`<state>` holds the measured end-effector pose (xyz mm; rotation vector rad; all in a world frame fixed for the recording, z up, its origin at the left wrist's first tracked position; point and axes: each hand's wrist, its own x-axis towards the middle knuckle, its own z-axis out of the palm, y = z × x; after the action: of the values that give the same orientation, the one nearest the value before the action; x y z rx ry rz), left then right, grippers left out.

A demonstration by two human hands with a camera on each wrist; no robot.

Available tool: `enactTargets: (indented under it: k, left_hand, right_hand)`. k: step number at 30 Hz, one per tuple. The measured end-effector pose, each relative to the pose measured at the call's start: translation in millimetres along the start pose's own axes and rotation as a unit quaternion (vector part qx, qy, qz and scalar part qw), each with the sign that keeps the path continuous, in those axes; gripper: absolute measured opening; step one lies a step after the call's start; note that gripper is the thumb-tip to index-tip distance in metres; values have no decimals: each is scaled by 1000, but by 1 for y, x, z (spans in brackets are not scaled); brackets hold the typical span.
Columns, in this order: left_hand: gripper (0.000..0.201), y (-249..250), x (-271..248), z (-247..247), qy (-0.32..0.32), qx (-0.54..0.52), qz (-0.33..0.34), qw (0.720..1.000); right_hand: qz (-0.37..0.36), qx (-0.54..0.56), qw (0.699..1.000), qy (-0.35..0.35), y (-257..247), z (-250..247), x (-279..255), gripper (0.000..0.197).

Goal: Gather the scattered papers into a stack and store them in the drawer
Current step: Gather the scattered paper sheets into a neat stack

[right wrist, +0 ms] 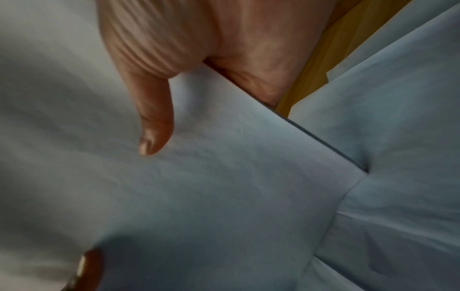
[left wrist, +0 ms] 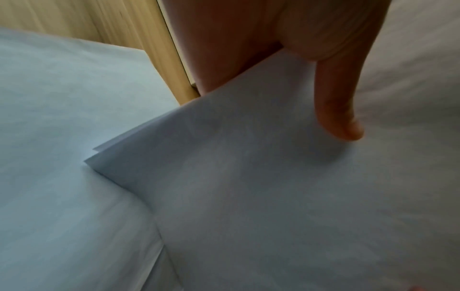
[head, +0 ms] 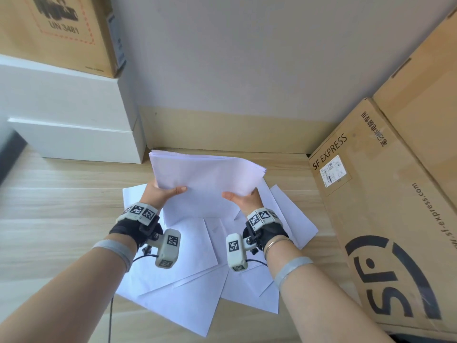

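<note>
A stack of white papers [head: 205, 179] is held upright above the wooden floor. My left hand [head: 163, 191] pinches its left edge, thumb on the near face, and my right hand [head: 243, 198] pinches its right edge the same way. In the left wrist view the thumb lies on the stack [left wrist: 273, 187]; in the right wrist view the thumb presses the stack [right wrist: 199, 187]. Several loose white sheets [head: 193, 280] lie fanned out on the floor under the stack. A white drawer unit [head: 74, 129] stands at the back left, its fronts closed as far as I can see.
A big SF Express cardboard box [head: 385, 219] lies on the right, beside the loose sheets. Another cardboard box [head: 61, 33] sits on top of the white unit. The wall [head: 235, 58] and a beige skirting board [head: 235, 134] close off the back. Wooden floor [head: 49, 219] stretches to the left.
</note>
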<state>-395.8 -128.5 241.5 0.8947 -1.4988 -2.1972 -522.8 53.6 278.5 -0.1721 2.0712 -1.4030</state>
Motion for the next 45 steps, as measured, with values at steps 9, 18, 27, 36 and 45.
enactTargets:
  k: [9,18,27,36,45]
  left_hand:
    - [94,12,0,-6,-73,31,24,997]
    - [29,-14,9,2,82,144,-33,986]
    - [60,3,13,-17,99,170,-99,975]
    - [38,-36,-29,-82,168,222,-206,938]
    - [40,-42,-72,-147,221,225,-209,926]
  right_hand:
    - [22,24,999,35,6,0,13,33]
    - [22,-10,998,57,18,19,17,21]
    - [-27,-88,996,7,-6,34,38,34]
    - [0,-246,968,-41,36,84,25,14]
    - [46,-445,893,-54,77,122,14,71]
